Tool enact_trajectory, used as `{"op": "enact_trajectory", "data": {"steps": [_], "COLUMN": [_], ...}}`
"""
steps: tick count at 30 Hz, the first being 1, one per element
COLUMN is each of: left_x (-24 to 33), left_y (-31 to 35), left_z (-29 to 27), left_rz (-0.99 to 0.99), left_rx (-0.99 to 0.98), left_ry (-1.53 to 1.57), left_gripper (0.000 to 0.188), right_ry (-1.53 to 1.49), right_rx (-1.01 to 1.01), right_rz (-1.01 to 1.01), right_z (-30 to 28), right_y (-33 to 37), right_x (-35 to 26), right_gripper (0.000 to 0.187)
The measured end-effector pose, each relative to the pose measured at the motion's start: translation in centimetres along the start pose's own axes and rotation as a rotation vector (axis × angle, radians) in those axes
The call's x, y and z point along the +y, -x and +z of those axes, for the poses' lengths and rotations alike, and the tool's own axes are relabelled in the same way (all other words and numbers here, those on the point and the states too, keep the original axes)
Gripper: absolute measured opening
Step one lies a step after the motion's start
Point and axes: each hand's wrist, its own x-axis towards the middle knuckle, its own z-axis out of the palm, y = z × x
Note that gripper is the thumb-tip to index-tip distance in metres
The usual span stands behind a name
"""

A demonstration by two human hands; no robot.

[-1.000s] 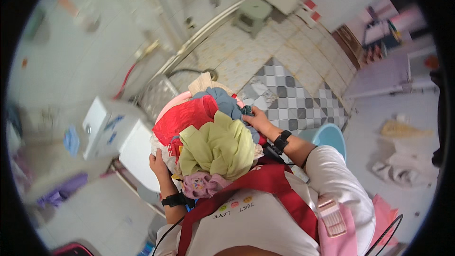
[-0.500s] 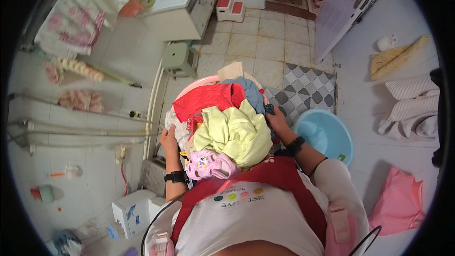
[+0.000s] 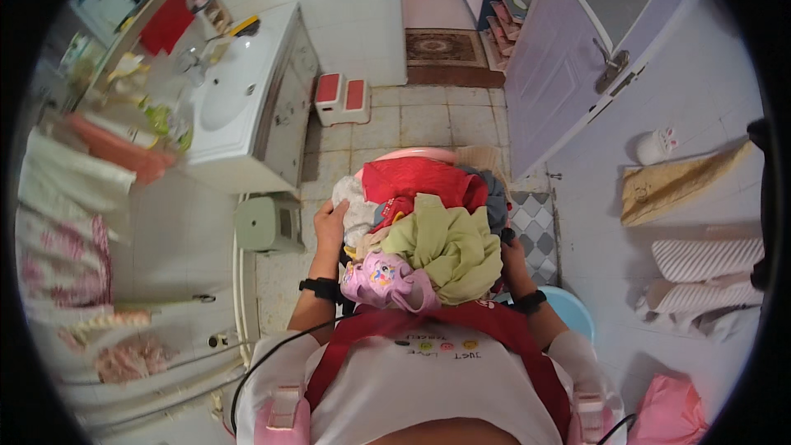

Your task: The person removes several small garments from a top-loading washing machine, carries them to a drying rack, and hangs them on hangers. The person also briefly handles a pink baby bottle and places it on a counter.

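Observation:
In front of my body is a pink basin [image 3: 416, 152] heaped with clothes, its far rim showing. My left hand [image 3: 329, 229] grips its left side, thumb beside a whitish garment [image 3: 356, 204]; the fingertips are mostly hidden. On the opposite side my right hand [image 3: 516, 262] is closed around the basin's edge, partly covered by the pile. On top lie a red garment [image 3: 420, 179], a pale green one [image 3: 451, 247] and a lilac printed piece [image 3: 381, 278] close to my apron [image 3: 354, 346]. Grey-blue cloth [image 3: 496, 202] pokes out at the right.
A green stool [image 3: 264, 224] stands left, below the sink cabinet [image 3: 276, 128]. Ahead are a red-and-white step stool [image 3: 342, 100], a doorway rug [image 3: 445, 48] and an open door [image 3: 568, 66]. At right, a blue tub [image 3: 573, 313] sits near a grey patterned mat [image 3: 535, 227].
I have moved forward with the basin toward the doorway. The sink, step stool and door appear nearer, and the blue tub has slipped back beside my right arm. Both hands keep their hold.

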Motion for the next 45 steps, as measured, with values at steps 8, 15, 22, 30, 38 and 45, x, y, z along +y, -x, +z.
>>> {"op": "enact_trajectory", "data": {"steps": [8, 15, 22, 30, 38, 45], "left_x": [1.1, 5.5, 8.7, 9.5, 14.4, 18.8], "left_y": [-29.1, -51.0, -73.0, -106.2, -134.7, -152.3], "left_z": [25.8, 46.9, 58.0, 71.8, 86.1, 92.4], "left_rz": [-0.002, -0.028, -0.031, 0.038, 0.167, -0.029], "left_rx": [-0.307, -0.323, -0.261, -0.247, -0.345, -0.077], "left_ry": [-0.131, -0.17, -0.127, -0.298, -0.321, -0.068], "left_gripper": [0.019, 0.018, 0.022, 0.028, 0.028, 0.023], "right_ry": [0.129, 0.28, -0.424, 0.187, -0.321, 0.084], "right_rx": [0.315, 0.091, 0.001, 0.276, 0.016, -0.432], "right_rz": [0.047, -0.368, 0.02, -0.008, -0.057, -0.255], "right_z": [-0.3, -1.9, 4.6, 14.8, 22.6, 29.5], "right_y": [-24.3, -52.9, -77.6, -107.8, -132.1, -159.0], "right_x": [-10.6, -21.5, -36.3, -48.4, -60.2, -72.5], "right_gripper": [0.019, 0.022, 0.028, 0.021, 0.027, 0.031]}}
